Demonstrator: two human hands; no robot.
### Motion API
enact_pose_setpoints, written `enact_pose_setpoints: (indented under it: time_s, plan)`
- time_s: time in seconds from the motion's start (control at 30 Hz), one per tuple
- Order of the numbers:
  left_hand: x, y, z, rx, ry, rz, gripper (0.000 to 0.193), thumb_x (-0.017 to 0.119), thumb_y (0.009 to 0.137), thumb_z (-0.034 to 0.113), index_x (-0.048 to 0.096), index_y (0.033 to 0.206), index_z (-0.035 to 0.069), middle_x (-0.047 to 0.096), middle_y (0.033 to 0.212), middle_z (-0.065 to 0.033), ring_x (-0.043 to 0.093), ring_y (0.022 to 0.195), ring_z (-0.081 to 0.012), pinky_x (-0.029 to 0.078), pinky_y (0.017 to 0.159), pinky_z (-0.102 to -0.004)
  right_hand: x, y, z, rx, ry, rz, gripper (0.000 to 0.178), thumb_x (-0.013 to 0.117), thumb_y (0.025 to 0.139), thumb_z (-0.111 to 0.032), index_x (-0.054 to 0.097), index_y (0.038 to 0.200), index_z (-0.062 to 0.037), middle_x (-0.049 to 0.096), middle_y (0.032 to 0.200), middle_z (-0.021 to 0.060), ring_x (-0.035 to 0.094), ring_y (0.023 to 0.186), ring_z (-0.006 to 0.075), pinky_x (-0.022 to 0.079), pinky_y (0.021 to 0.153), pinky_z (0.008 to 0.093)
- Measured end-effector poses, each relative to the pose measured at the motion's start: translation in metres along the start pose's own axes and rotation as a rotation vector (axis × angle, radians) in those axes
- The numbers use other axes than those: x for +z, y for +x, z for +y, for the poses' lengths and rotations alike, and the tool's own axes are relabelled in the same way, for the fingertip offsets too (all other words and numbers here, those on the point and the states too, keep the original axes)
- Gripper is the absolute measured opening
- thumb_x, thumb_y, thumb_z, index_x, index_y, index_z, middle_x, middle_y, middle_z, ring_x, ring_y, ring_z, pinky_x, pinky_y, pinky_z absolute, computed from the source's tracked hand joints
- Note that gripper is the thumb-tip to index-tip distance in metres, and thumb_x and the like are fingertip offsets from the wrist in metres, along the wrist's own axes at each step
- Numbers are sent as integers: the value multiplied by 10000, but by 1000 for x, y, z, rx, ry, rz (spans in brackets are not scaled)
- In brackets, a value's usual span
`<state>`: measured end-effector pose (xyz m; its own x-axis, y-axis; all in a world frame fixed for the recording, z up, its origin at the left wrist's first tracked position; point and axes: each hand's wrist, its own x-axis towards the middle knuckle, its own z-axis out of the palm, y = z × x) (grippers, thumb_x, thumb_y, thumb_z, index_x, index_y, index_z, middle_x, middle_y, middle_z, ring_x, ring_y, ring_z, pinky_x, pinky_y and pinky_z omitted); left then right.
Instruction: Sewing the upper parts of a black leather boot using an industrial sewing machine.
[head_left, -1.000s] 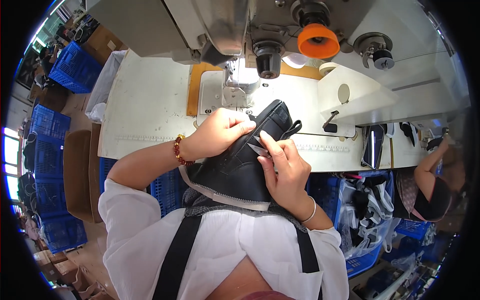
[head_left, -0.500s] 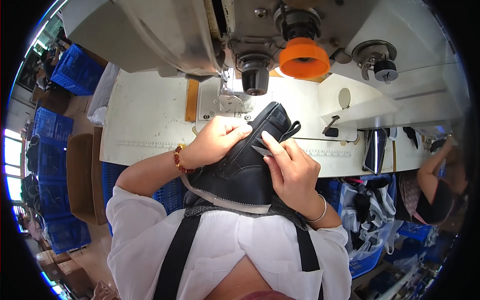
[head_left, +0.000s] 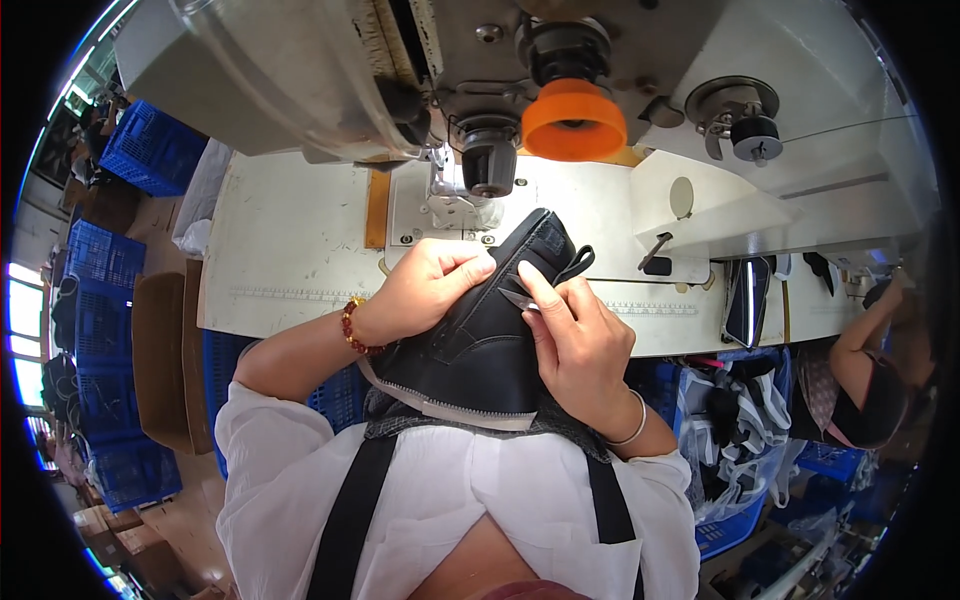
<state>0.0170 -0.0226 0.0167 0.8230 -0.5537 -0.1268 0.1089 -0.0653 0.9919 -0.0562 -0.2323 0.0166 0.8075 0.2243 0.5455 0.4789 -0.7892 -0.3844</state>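
A black shoe upper (head_left: 492,372), with a loop tab at its far end and a light, toothed-edge band along its near edge, slants over my lap and the table edge. My left hand (head_left: 408,298) is closed on its left side, thumb pressed on the seam. In my right hand (head_left: 585,350) is a small pointed metal tool, probably thread snips (head_left: 517,299), mostly hidden by the fingers. Its tips lie against the upper beside the seam. The right index fingertip touches the upper just beyond the tips.
A sewing machine with an orange cup-shaped part (head_left: 574,122) overhangs the white table (head_left: 290,225). At right, a blue crate (head_left: 730,528) holds bagged black and white pieces; another person sits beyond it. Blue crates (head_left: 105,340) and a brown carton (head_left: 165,360) stand at left.
Both hands and the upper stay nearly in place, with the snips still at the seam. The whole view has shifted slightly, so the machine appears a little further left.
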Motion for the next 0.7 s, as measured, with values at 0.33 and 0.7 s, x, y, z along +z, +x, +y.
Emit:
enact_pose_setpoints:
  time_s: [0.33, 0.7]
  plan:
    - [-2, 1, -1, 19, 7, 4, 222, 555, 1043, 151, 679, 970, -18, 673, 855, 30, 551, 773, -13, 486, 680, -212, -5, 6, -3, -25, -71, -21, 468, 760, 794, -142, 696, 1258, -145, 508, 811, 24, 569, 632, 155, 456, 520, 305]
    - [-6, 0, -7, -3, -77, -51, 228, 542, 1052, 153, 679, 1042, -29, 688, 906, 11, 571, 799, -16, 495, 693, -204, 26, -4, 13, -10, 169, 89, 442, 751, 822, -115, 686, 1259, -122, 536, 801, 34, 577, 617, 171, 461, 517, 304]
